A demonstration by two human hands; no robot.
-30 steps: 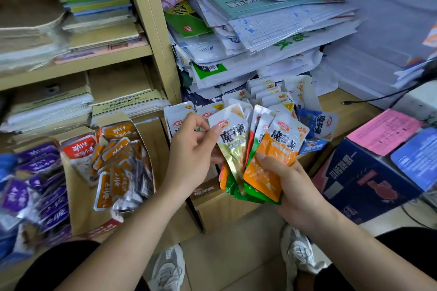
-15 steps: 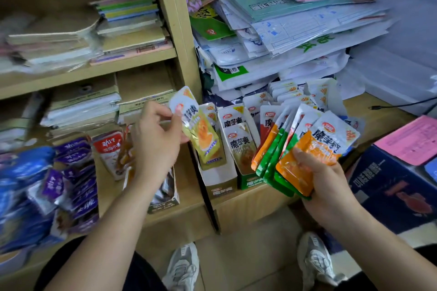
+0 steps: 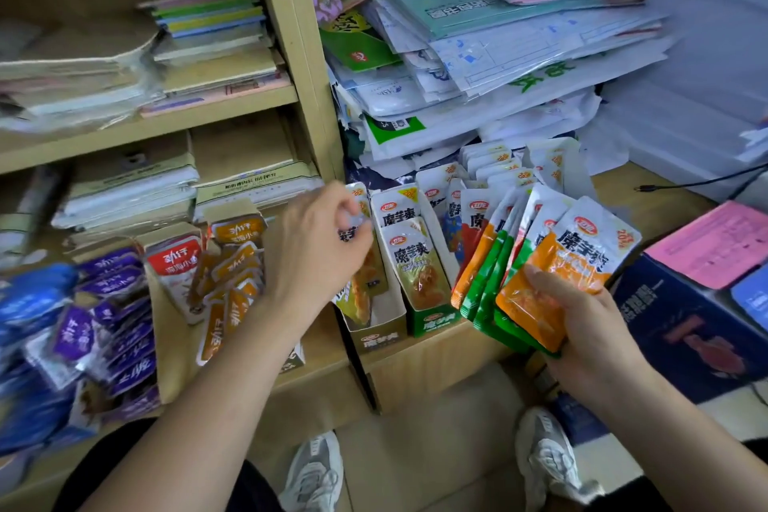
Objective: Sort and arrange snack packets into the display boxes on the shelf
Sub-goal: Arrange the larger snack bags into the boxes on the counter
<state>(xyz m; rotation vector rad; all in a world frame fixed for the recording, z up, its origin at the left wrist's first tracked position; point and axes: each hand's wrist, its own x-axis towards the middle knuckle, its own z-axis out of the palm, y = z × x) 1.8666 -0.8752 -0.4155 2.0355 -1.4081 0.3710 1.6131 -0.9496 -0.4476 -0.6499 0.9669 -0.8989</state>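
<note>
My right hand (image 3: 582, 328) grips a fanned stack of orange and green snack packets (image 3: 552, 274) in front of the shelf. My left hand (image 3: 316, 249) pinches one yellow-green packet (image 3: 359, 295) by its top, its lower end inside the leftmost display box (image 3: 380, 335). Beside it a green display box (image 3: 436, 322) holds similar yellow-green packets. More white-topped packets (image 3: 494, 166) stand in boxes behind.
An open carton (image 3: 170, 345) of orange packets lies on the left shelf, with purple and blue packets (image 3: 104, 316) piled beside it. Stacked papers (image 3: 478, 66) fill the back. A dark blue box (image 3: 685, 324) with pink paper stands at right. My shoes are below.
My left hand has pulled one yellow-green packet from the fan, carried it left and lowered it into the leftmost box. My right hand keeps holding the rest.
</note>
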